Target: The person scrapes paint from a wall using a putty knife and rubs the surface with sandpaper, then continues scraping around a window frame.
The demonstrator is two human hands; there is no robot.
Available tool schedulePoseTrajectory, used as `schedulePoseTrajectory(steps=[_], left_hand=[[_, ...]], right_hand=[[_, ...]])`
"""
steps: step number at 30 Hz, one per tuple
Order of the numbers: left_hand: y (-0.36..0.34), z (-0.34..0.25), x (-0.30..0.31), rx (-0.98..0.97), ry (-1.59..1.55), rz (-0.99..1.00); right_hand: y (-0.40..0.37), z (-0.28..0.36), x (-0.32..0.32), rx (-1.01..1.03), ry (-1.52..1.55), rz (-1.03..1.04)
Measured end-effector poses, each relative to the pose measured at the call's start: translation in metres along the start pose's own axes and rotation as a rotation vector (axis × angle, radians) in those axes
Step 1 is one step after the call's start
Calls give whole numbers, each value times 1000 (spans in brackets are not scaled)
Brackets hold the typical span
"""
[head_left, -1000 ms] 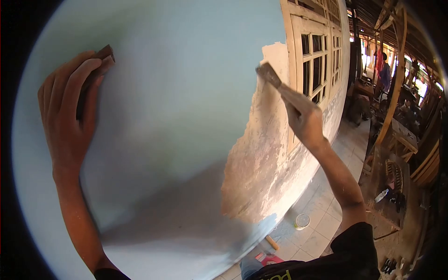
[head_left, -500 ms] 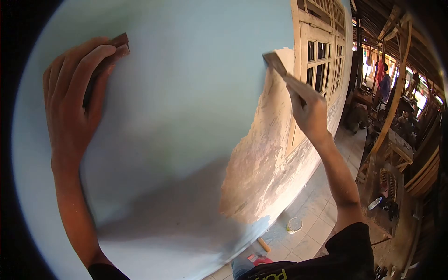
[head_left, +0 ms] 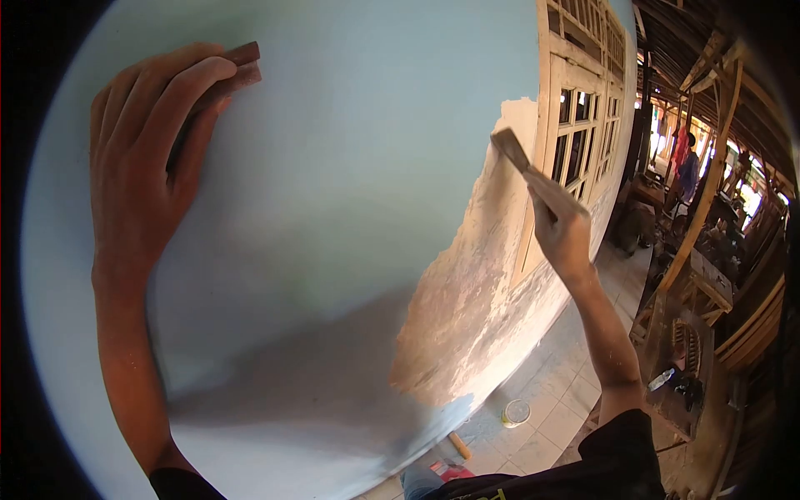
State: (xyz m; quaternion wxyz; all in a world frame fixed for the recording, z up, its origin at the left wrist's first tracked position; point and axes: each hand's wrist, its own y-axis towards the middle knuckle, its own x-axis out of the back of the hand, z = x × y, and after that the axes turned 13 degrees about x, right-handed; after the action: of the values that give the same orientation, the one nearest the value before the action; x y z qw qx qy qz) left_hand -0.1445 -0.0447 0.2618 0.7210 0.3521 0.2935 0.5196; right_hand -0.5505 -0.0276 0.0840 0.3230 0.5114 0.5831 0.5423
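My left hand [head_left: 146, 158] is closed around a reddish-brown block [head_left: 244, 67], perhaps folded sandpaper, at the upper left of the light-blue wall [head_left: 333, 167]. Its far end juts out past the fingertips; the rest is hidden by the hand. With my right hand [head_left: 565, 229] I grip a flat scraper [head_left: 510, 148], its blade tilted up and to the left. The blade lies over the upper part of a bare, mottled beige patch [head_left: 454, 292], close to its ragged border with the blue paint. The handle is mostly covered by my fingers.
A cream wooden window frame [head_left: 575, 125] stands right of the patch. On the tiled floor below are a small tub [head_left: 516, 412] and a wooden stick or handle [head_left: 459, 446]. A wooden bench [head_left: 675, 375] with items and a slanted post [head_left: 708, 183] are at the right.
My right hand has brought the scraper down and slightly right, from the blue paint's edge onto the bare patch. The view has shifted a little; my left hand appears slightly further right.
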Motion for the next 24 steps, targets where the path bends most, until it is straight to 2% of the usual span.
schedulePoseTrajectory(steps=[10,12,14,18,22,24], left_hand=[[-3,7,-2,-11,56,65],[-1,3,-4,-8,-5,-15],[0,2,-4,-12,-5,-13],[0,2,-1,-4,21,-1],[1,2,-3,-32,19,-18],[0,0,-1,13,-7,-6]], right_hand=[[12,-7,-7,-21,11,-43],[16,-9,-3,-43,40,-62],[3,-5,0,-19,-9,-17],[15,-11,-4,37,-11,-69],[20,-10,0,20,22,-51],[12,-7,0,-15,27,-35]])
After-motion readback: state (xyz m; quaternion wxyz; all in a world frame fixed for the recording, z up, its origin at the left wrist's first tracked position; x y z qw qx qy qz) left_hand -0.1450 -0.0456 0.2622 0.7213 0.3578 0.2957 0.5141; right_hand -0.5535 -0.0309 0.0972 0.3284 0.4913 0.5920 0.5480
